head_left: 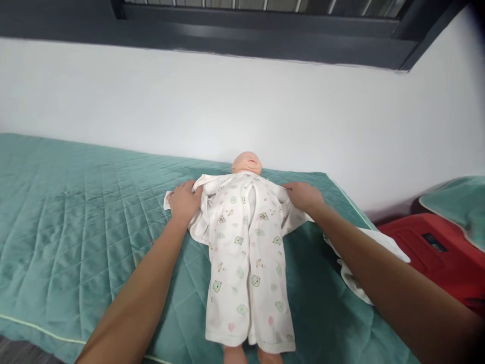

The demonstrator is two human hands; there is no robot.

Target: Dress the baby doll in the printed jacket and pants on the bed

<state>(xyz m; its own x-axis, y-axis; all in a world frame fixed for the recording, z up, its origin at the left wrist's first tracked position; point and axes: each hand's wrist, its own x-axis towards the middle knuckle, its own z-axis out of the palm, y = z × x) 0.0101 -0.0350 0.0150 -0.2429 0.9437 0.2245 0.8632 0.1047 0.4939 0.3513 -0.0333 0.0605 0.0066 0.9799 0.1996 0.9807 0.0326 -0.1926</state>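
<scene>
A baby doll lies on its back on the green quilted cover, head toward the wall and feet toward me. White baby pants printed with green and pink animals lie over its front, reaching from the chest to the shins. Under them a white baby top spreads out to both sides. My left hand is closed around the top's sleeve at the left. At the other side my right hand pinches the fabric near the doll's shoulder. The doll's arms are hidden.
The green quilted cover meets a white wall at the back. White cloth lies beyond my right forearm. A red case stands at the right, next to a green cushion. A dark window frame runs above.
</scene>
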